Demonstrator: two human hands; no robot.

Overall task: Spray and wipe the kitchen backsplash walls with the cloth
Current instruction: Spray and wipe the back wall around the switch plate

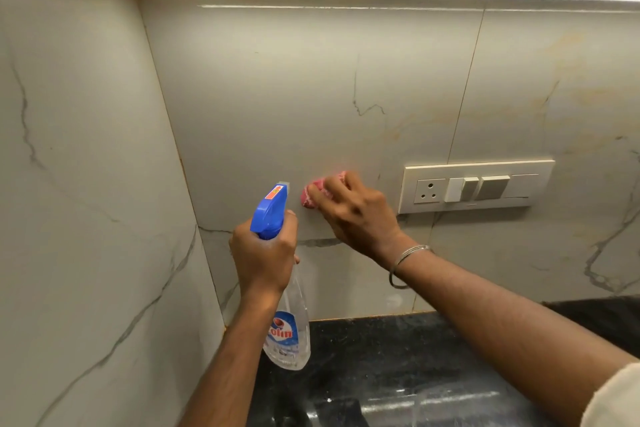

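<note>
Glossy black counter, clear spray bottle, crumpled pink cloth

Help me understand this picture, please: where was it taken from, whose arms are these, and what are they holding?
There is no machine here. A person wears a wide-angle camera on the head, so the single picture looks forward and down along their own two bare arms. The left hand grips a clear spray bottle with a blue trigger head, held upright in front of the wall. The right hand presses a bunched pink cloth against the pale marble-patterned backsplash, just left of a white switch panel with a socket. A thin bracelet sits on the right wrist. Below lies a dark, shiny countertop; another marble-patterned wall meets the backsplash on the left, forming a corner.
</note>
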